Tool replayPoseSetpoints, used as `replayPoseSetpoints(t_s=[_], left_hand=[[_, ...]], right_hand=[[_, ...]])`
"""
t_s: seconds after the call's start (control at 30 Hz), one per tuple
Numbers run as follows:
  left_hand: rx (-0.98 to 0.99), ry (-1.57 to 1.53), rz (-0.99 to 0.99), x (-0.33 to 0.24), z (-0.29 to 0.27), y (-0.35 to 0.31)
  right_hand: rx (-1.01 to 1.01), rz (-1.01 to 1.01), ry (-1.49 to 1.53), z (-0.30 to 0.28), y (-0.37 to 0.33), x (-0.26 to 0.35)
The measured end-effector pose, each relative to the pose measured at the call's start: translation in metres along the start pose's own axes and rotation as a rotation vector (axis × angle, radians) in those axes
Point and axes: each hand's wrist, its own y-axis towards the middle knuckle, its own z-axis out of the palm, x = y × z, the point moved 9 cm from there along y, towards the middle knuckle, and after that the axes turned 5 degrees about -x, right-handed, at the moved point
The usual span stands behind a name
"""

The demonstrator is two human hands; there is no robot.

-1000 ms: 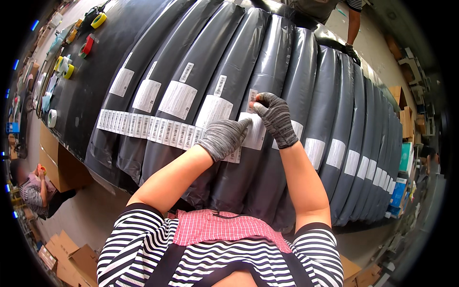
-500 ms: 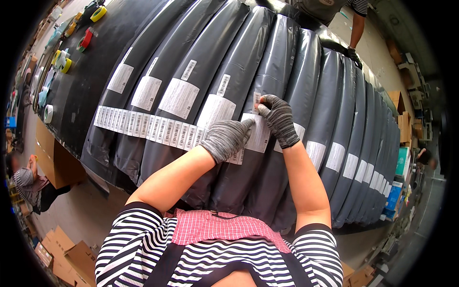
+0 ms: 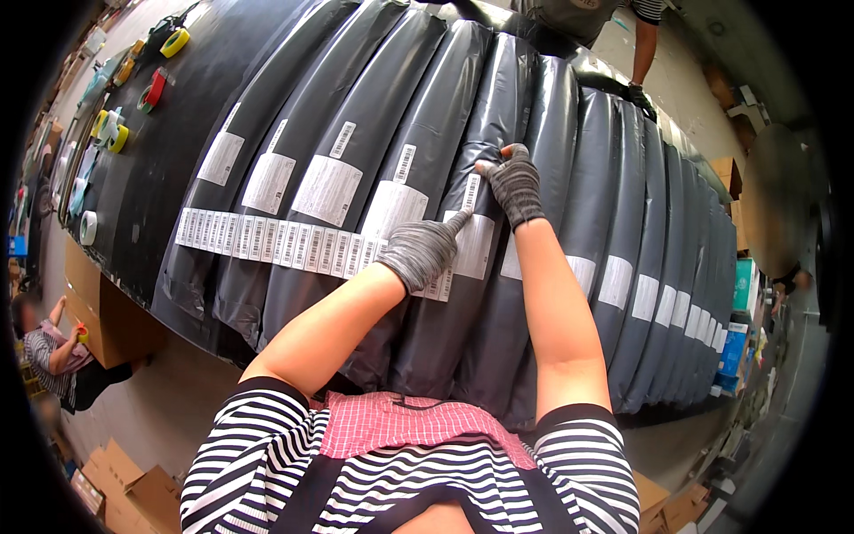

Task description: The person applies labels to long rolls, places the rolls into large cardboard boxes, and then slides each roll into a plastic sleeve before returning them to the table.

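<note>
My left hand, in a grey knit glove, is closed over the right part of a long strip of barcode labels. One finger stretches up to the lower end of a small barcode label on a black plastic-wrapped package. The grip under the palm is hidden. My right hand, gloved with bare fingertips, is open just right of that label, thumb and fingers apart and nothing between them. Below the label is a larger white printed label. Packages to the left carry both labels; those to the right show only large ones.
The long packages lie side by side on a dark table. Tape rolls lie at its left. Across the table, another person's gloved hand rests near the packages. At left, a person stands by a cardboard box. More boxes stand right.
My right hand has come off the small barcode label and opened, moving slightly up. My left finger has shifted up to the label's lower end. The view has moved slightly.
</note>
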Motion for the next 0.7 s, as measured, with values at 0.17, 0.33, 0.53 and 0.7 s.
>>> replayPoseSetpoints(t_s=[0.17,0.33,0.53,0.7], left_hand=[[-0.428,-0.565,0.032,0.022,-0.034,-0.011],[-0.566,-0.732,0.063,-0.004,-0.070,-0.035],[-0.145,-1.007,0.146,-0.060,-0.046,-0.040],[-0.234,-0.693,0.066,-0.083,-0.041,-0.034]], right_hand=[[0.303,0.196,0.704,0.004,-0.048,0.001],[0.667,0.001,0.618,-0.025,-0.169,0.026],[0.595,-0.066,0.577,-0.058,-0.174,-0.005],[0.471,-0.104,0.601,-0.082,-0.169,-0.038]])
